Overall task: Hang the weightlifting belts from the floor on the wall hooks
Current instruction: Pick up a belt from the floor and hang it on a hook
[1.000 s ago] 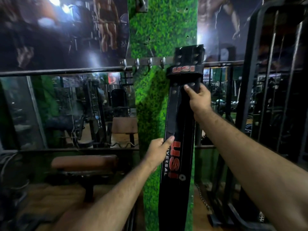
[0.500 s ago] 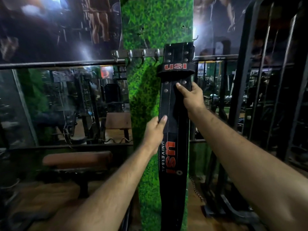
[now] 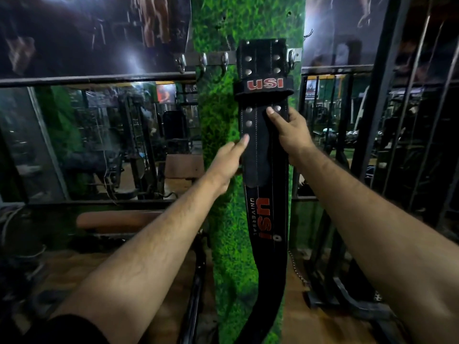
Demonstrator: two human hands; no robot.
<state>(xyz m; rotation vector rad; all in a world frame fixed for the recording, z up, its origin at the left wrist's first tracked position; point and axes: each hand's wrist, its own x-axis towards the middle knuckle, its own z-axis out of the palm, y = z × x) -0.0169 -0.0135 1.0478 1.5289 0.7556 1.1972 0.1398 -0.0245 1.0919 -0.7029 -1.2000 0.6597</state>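
Your left hand [image 3: 224,165] has just let go of the belt [image 3: 267,150]. 1 second ago its fingers were curled around the left edge, low, beside the red logo; now the hand sits higher and is almost flat, fingers stretched out, only the fingertips [image 3: 244,140] touching the left edge of the strap. It holds nothing. Your right hand [image 3: 290,135] has changed little: it stays on the right edge just under the keeper loop, the thumb pressed on the front face near a rivet, the other fingers hidden behind the strap. So it is partly closed on the belt, but how firm the grip is I cannot tell.

The belt itself hangs straight down the green grass-covered pillar [image 3: 223,219], its top end up at the hook rail [image 3: 218,59], between the 3 free hooks on the left and 1 hook [image 3: 291,57] on the right. The hook that carries it is hidden behind the leather.

In my judgement this means the belt is already carried by the hook and you are only steadying it. When you take your right hand away slowly and the strap does not slip, this belt is done. No other belt shows in the view, so I cannot say how many are left on the floor.
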